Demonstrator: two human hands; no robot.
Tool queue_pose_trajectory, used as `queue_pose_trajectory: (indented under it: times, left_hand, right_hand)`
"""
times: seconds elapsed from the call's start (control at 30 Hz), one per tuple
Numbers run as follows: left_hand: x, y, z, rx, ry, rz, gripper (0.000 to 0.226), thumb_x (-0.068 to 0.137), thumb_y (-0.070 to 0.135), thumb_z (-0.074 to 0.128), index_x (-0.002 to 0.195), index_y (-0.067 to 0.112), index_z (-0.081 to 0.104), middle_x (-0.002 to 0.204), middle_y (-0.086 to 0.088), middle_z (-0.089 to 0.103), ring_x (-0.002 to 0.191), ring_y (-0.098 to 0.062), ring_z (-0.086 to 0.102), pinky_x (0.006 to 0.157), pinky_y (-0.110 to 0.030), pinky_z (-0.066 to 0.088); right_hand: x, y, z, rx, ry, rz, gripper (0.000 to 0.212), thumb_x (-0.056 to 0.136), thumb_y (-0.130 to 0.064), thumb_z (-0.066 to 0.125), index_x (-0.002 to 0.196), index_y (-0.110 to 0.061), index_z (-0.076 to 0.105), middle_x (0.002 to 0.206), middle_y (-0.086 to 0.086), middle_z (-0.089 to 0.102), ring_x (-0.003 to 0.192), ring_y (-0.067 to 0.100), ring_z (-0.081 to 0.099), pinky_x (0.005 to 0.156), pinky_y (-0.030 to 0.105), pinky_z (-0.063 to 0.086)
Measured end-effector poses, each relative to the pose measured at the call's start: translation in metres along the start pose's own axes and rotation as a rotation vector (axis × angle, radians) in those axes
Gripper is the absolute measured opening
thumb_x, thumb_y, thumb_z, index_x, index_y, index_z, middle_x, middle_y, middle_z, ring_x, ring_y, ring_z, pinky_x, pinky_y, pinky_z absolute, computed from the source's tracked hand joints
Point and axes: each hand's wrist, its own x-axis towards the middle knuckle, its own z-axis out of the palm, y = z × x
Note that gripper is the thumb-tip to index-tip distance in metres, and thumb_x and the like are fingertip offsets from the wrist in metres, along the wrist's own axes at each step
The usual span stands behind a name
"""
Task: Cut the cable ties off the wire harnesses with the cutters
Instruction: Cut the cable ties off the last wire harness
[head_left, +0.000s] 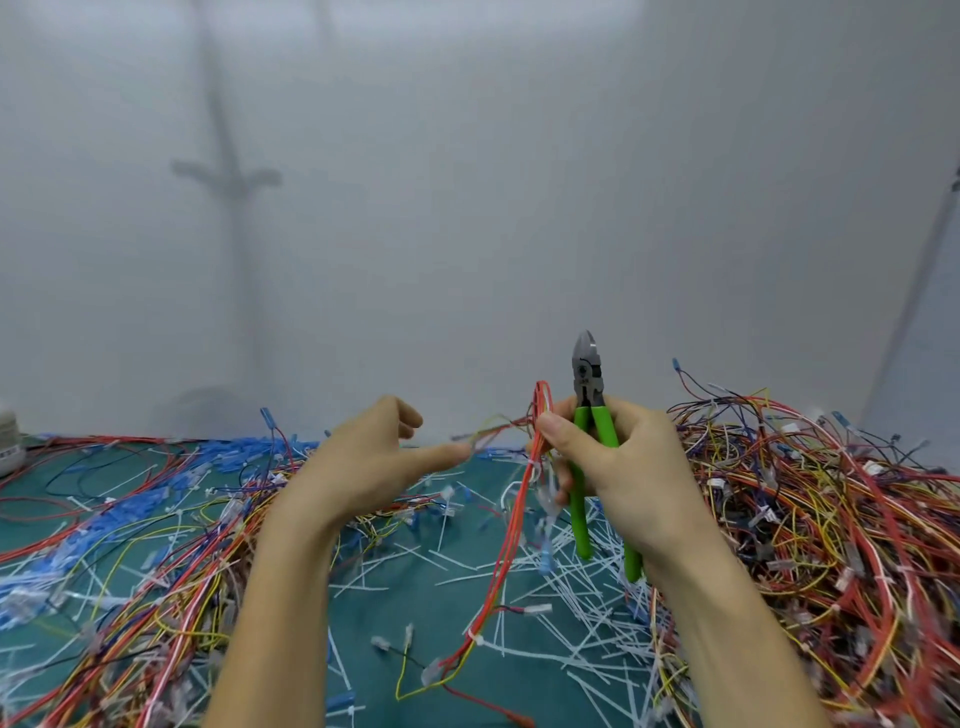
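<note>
- Now, your red harness (511, 525) hangs from your right hand (623, 462), its top looped beside your thumb and its long axis running down and slightly left to the desk (415, 691).
- A white cable tie (474, 638) still binds it low down, well below both hands.
- Your right fingers are curled round the green-handled cutters (587, 374), which point straight up and away from that tie; the jaws look closed.
- Your left hand (358, 467) holds nothing, fingers spread and relaxed, forefinger reaching toward the harness. It looks the handier one for steadying the wires.
- Cut white ties (571, 597) litter the desk beneath.
- Tangled heaps of wires (831, 493) lie close on both sides and may snag the dangling end.
</note>
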Motion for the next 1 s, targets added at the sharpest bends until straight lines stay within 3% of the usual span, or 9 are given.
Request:
queue_pose_trajectory:
  times: [0.1, 0.17, 0.23, 0.37, 0.47, 0.7, 0.83, 0.93, 1.0]
  left_hand:
    - [-0.007, 0.019, -0.002, -0.054, 0.03, 0.209, 0.036, 0.078, 0.059, 0.068, 0.094, 0.027, 0.068, 0.092, 0.011, 0.071, 0.088, -0.008, 0.066, 0.084, -0.034, 0.054]
    - [-0.013, 0.03, 0.0, -0.127, -0.134, 0.304, 0.04, 0.076, 0.064, 0.068, 0.087, 0.026, 0.074, 0.082, 0.01, 0.074, 0.081, -0.006, 0.069, 0.078, -0.028, 0.054]
    - [-0.016, 0.035, 0.005, -0.169, -0.293, 0.331, 0.026, 0.08, 0.047, 0.075, 0.086, 0.022, 0.076, 0.08, 0.006, 0.076, 0.078, -0.005, 0.07, 0.077, -0.026, 0.053]
    - [-0.012, 0.036, 0.014, -0.32, -0.313, 0.267, 0.005, 0.084, 0.015, 0.075, 0.083, 0.01, 0.075, 0.075, -0.002, 0.077, 0.071, -0.006, 0.069, 0.067, -0.019, 0.05]
    - [-0.01, 0.032, 0.014, -0.434, -0.318, 0.177, 0.009, 0.084, 0.012, 0.075, 0.075, 0.008, 0.074, 0.073, -0.008, 0.076, 0.063, -0.011, 0.067, 0.057, -0.018, 0.049]
    - [-0.006, 0.025, 0.011, -0.643, -0.252, 0.071, 0.02, 0.094, 0.012, 0.061, 0.079, 0.005, 0.071, 0.08, -0.012, 0.076, 0.065, -0.014, 0.072, 0.056, -0.018, 0.054]
    - [-0.002, 0.025, 0.014, -0.775, -0.207, 0.042, 0.015, 0.092, 0.021, 0.063, 0.09, 0.008, 0.07, 0.089, -0.005, 0.078, 0.074, -0.012, 0.074, 0.062, -0.02, 0.056]
    - [0.0, 0.024, 0.015, -0.958, -0.207, 0.023, 0.021, 0.08, 0.025, 0.066, 0.092, 0.008, 0.071, 0.095, -0.007, 0.077, 0.083, -0.016, 0.075, 0.069, -0.024, 0.06]
    - [0.001, 0.023, 0.015, -1.081, -0.212, 0.011, 0.026, 0.076, 0.023, 0.065, 0.095, 0.005, 0.069, 0.097, -0.01, 0.077, 0.086, -0.02, 0.075, 0.066, -0.024, 0.06]
  right_hand:
    - [0.0, 0.004, 0.004, -0.067, 0.012, -0.028, 0.011, 0.09, -0.015, 0.07, 0.086, -0.006, 0.065, 0.062, 0.016, 0.062, 0.046, 0.015, 0.053, 0.054, 0.043, 0.057]
    - [0.001, 0.006, 0.006, -0.12, 0.032, -0.039, 0.011, 0.089, -0.018, 0.071, 0.086, -0.008, 0.066, 0.053, 0.001, 0.059, 0.044, 0.014, 0.055, 0.053, 0.044, 0.057]
    - [0.002, 0.007, 0.008, -0.158, 0.054, -0.058, 0.01, 0.088, -0.02, 0.072, 0.084, -0.013, 0.067, 0.052, -0.003, 0.058, 0.043, 0.014, 0.057, 0.053, 0.047, 0.057]
    - [0.003, 0.011, 0.009, -0.193, 0.093, -0.095, 0.011, 0.087, -0.026, 0.073, 0.082, -0.019, 0.065, 0.053, -0.002, 0.059, 0.043, 0.015, 0.056, 0.052, 0.048, 0.056]
    - [0.003, 0.015, 0.008, -0.277, 0.047, -0.097, 0.012, 0.085, -0.038, 0.069, 0.086, -0.026, 0.067, 0.053, -0.004, 0.06, 0.05, 0.017, 0.056, 0.058, 0.044, 0.054]
    - [-0.001, 0.02, 0.014, -0.366, -0.18, 0.052, 0.005, 0.088, -0.034, 0.069, 0.087, -0.029, 0.068, 0.054, -0.004, 0.055, 0.05, 0.014, 0.051, 0.055, 0.034, 0.048]
    - [0.0, 0.023, 0.015, -0.491, -0.095, 0.06, 0.018, 0.09, -0.036, 0.064, 0.083, -0.02, 0.065, 0.055, 0.0, 0.053, 0.059, 0.021, 0.052, 0.066, 0.043, 0.053]
    - [0.002, 0.019, 0.014, -0.332, 0.013, 0.105, 0.025, 0.092, -0.037, 0.062, 0.082, -0.014, 0.065, 0.062, 0.011, 0.06, 0.055, 0.024, 0.053, 0.066, 0.055, 0.055]
    - [0.003, 0.014, 0.012, -0.212, 0.022, 0.156, 0.033, 0.095, -0.041, 0.057, 0.084, -0.012, 0.067, 0.064, 0.008, 0.065, 0.05, 0.024, 0.056, 0.061, 0.057, 0.056]
